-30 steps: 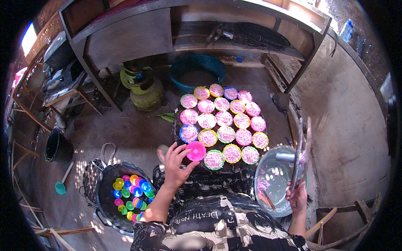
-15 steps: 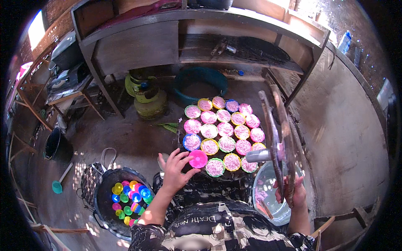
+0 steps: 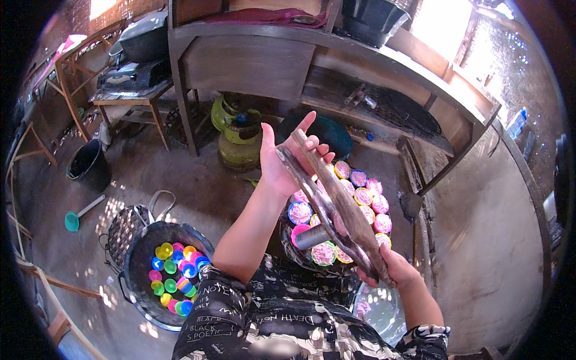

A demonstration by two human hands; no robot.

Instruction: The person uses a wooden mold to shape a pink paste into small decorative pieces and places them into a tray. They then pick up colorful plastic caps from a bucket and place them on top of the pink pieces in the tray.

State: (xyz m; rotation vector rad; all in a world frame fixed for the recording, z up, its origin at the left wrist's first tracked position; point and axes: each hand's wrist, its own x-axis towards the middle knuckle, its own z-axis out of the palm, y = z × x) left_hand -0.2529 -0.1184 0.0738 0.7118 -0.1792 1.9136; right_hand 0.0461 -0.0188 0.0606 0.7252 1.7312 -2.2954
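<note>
A long grey two-bladed tool (image 3: 339, 207) with a short metal cylinder (image 3: 312, 237) on its side slants across the middle of the view. My right hand (image 3: 393, 270) grips its lower end. My left hand (image 3: 282, 159) is raised, with the fingers curled over its upper end and the thumb up. Below the tool, a dark round tray (image 3: 288, 246) carries several small coloured cups (image 3: 367, 198) filled with pink shreds. The tool and my arms hide part of the tray.
A black pan (image 3: 138, 264) of empty coloured cups stands on the floor at lower left. A metal basin (image 3: 381, 312) of water is below my right hand. A green gas cylinder (image 3: 240, 135), a teal tub (image 3: 330, 132), a black bucket (image 3: 90, 165) and wooden shelving (image 3: 252, 57) lie beyond.
My left hand left a pink cup on the tray and rose to the tool's upper end. My right hand swung the tool from upright at the right to a slant in front of me.
</note>
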